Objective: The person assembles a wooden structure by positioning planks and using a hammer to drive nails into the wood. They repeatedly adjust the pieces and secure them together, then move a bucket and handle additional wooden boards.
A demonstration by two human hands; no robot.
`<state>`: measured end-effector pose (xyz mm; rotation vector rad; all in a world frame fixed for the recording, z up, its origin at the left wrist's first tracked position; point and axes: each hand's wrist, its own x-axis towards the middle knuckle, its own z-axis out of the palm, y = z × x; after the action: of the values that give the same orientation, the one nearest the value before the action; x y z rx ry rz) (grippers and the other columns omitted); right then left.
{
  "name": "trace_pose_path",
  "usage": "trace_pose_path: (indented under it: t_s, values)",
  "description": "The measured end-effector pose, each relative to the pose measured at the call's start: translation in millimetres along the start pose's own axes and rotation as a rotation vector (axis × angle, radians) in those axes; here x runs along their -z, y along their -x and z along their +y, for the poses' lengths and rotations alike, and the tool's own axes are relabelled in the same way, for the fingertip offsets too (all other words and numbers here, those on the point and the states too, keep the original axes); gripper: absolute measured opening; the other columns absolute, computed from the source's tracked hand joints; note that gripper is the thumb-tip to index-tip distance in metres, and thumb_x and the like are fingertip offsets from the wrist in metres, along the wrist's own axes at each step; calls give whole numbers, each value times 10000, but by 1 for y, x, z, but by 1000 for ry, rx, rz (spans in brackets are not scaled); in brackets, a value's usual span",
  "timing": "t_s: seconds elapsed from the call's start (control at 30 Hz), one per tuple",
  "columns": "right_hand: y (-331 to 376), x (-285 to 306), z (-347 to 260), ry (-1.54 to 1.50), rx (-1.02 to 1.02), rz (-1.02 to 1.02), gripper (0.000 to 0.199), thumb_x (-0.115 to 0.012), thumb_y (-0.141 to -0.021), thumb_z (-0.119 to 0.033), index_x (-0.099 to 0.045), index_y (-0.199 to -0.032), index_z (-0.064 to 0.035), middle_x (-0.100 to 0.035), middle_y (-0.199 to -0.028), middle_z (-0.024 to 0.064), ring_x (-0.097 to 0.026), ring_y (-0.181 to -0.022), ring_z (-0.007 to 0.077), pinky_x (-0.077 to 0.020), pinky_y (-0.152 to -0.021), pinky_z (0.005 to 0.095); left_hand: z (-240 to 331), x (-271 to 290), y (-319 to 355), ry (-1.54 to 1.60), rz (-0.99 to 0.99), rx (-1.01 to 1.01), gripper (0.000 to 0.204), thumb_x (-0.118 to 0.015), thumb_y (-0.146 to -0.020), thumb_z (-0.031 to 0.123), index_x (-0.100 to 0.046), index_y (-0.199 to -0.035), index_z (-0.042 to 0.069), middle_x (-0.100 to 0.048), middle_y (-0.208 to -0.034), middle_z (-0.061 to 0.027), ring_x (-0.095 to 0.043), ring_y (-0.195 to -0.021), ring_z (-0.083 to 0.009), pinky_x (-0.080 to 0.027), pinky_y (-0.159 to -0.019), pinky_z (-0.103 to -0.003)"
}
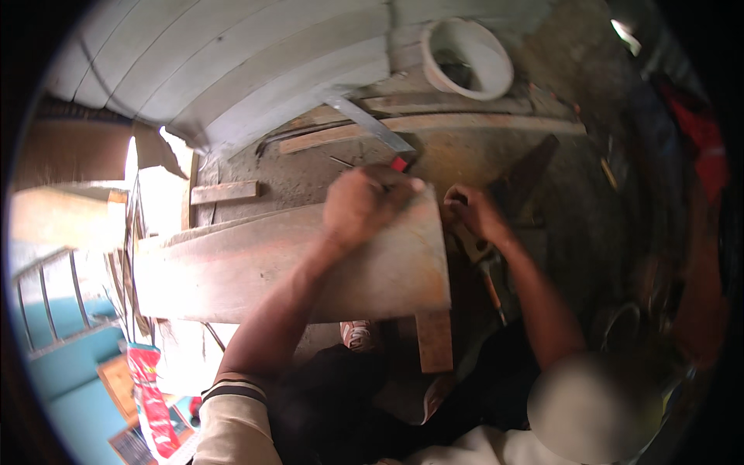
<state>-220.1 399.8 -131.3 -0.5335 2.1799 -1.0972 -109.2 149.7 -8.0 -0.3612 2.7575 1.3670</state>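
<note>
A wide pale wooden plank (256,263) lies crosswise before me, its right end above a short wooden block (435,341). Near the plank's far right corner is my left hand (363,203), fingers curled and one fingertip reaching along the edge. Just past the right end, my right hand (474,213) is closed, thumb and fingers curled together. Whatever either hand grips is too blurred or hidden to make out. Below my right hand is a yellowish handle-like piece (470,244). A dark, tapering blade-like piece (535,167) lies beyond it.
A white bucket (496,66) stands at the far side. Nearer lie a long wooden strip (480,122), a grey metal bar (372,128) with a red end, and a small wood offcut (225,191). A board wall (256,62) rises far left; a red-and-white bag (151,395) is at lower left.
</note>
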Motion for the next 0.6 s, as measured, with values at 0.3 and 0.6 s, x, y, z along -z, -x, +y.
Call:
trace_pose_path:
  t_s: [0.3,0.6]
  values:
    - [-225,-72,-64,338,382,-322,100,-707,-969,-76,-715,-1058,-31,-727,-808,83,-689,-639,149,-550,-607,365,-6,3,-2,-40,50,-140,263,-732,-984,373,-824,-948,130,-774,-997,-103,-749,-915,-373,-591,-809,-497]
    - [-279,-151,-57,700,491,-558,187,-790,-924,-212,-765,-1037,-65,-773,-917,166,-759,-877,343,-566,-775,478,-13,0,-2,33,-4,-143,312,-665,-1007,346,-786,-1008,58,-750,-1062,-138,-720,-1065,-337,-554,-936,-484]
